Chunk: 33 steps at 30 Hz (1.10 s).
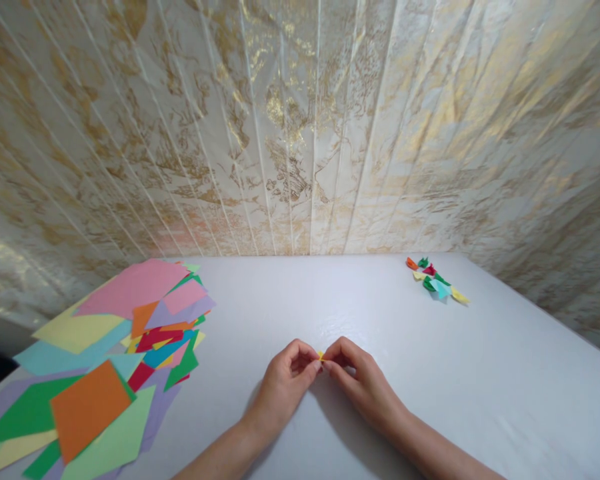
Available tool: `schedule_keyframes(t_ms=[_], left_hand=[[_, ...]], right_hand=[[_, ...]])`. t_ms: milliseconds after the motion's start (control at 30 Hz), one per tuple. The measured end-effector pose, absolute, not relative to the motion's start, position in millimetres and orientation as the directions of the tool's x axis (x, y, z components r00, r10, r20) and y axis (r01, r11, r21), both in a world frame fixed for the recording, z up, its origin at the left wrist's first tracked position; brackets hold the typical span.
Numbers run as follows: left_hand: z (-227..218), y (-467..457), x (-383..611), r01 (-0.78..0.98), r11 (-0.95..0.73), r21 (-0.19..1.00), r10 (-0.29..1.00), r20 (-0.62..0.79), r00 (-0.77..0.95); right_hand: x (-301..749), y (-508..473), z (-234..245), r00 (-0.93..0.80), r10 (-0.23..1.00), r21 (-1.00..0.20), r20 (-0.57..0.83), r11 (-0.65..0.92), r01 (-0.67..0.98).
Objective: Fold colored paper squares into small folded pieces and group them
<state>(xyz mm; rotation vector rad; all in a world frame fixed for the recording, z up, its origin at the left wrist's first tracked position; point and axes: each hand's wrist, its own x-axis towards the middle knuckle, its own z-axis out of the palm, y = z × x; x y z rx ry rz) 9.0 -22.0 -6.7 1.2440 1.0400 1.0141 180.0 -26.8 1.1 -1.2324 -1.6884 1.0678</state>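
Between my fingertips, above the front middle of the table, is a tiny piece of yellow paper (321, 356). My left hand (287, 373) pinches it from the left with thumb and forefinger. From the other side my right hand (357, 373) pinches it in the same way, and the two hands nearly meet. Most of the paper is hidden by the fingers, so its folds cannot be made out.
A spread of coloured paper sheets (91, 408) overlaps along the table's left side. Small folded paper pieces (440, 289) in several colours lie at the back right of the white table (480, 387). Behind the table hangs a gold-patterned curtain (290, 133).
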Motion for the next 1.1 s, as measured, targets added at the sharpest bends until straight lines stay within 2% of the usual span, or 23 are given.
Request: schedule_keyframes(t_ms=[267, 700, 867, 1100], left_hand=[[0.3, -23.9, 12.0, 0.011, 0.072, 0.997, 0.979, -0.073, 0.192], [-6.9, -21.1, 15.7, -0.010, 0.050, 0.999, 0.983, -0.047, 0.178], [-4.4, -21.1, 15.7, -0.024, 0.064, 0.998, 0.983, -0.059, 0.173], [-5.2, -21.4, 15.3, -0.043, 0.078, 0.996, 0.987, -0.071, 0.144]], right_hand=[[179.7, -22.5, -11.3, -0.221, 0.975, -0.966, 0.018, 0.074, 0.247], [173.8, -21.5, -13.8, -0.183, 0.983, -0.987, -0.005, 0.025, 0.158], [173.7, -20.2, -12.7, -0.238, 0.971, -0.998, -0.020, -0.003, 0.069], [179.9, -20.4, -6.0, -0.300, 0.954, -0.965, -0.030, 0.051, 0.258]])
